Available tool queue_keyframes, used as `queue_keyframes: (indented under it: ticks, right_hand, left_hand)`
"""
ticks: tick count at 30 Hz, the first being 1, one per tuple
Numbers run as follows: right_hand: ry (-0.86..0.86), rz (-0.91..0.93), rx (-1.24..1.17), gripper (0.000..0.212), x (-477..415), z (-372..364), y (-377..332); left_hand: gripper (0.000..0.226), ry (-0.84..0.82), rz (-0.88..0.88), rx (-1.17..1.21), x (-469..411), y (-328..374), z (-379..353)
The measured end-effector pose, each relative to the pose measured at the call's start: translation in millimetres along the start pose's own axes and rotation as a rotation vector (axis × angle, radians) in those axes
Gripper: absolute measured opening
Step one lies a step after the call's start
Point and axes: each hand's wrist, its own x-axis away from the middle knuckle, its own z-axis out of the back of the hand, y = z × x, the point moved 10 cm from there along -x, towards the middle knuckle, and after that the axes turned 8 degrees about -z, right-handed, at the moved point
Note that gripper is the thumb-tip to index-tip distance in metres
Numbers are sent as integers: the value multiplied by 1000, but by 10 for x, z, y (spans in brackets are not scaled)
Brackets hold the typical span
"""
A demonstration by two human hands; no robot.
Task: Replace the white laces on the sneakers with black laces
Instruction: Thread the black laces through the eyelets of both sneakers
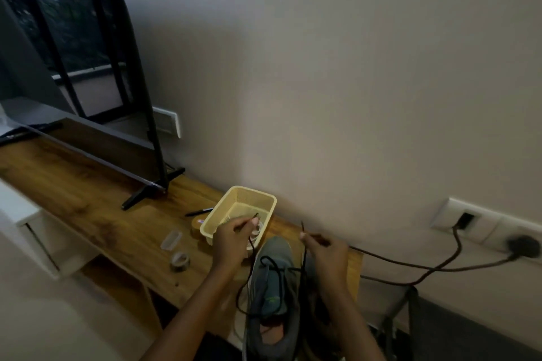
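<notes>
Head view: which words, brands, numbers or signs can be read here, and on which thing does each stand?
No text is readable in this view.
On the sneaker: small green mark on the tongue, too blurred to read.
On the brown roll beside the yellow basket: small pinkish mark, too blurred to read.

Laid out on a wooden desktop [88,190] along the wall: television [73,53] on black feet, pen [199,211], yellow basket [264,196], clear case [171,240], tape roll [179,261], grey sneaker [274,296].
</notes>
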Motion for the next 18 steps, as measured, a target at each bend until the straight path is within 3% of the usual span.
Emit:
queue_keyframes:
  ticks: [3,9,18]
  right_hand:
    - [18,83,-222,5,160,295,-730]
    - [-6,372,-395,11,869,737,-2171]
    - [-1,471,-538,10,1537,1134,-2923]
  left_hand:
    - [13,62,-120,197,-99,938,286]
    - [17,66,-365,415,-11,2528,751]
    - [21,63,-473,508,311,3365,1065]
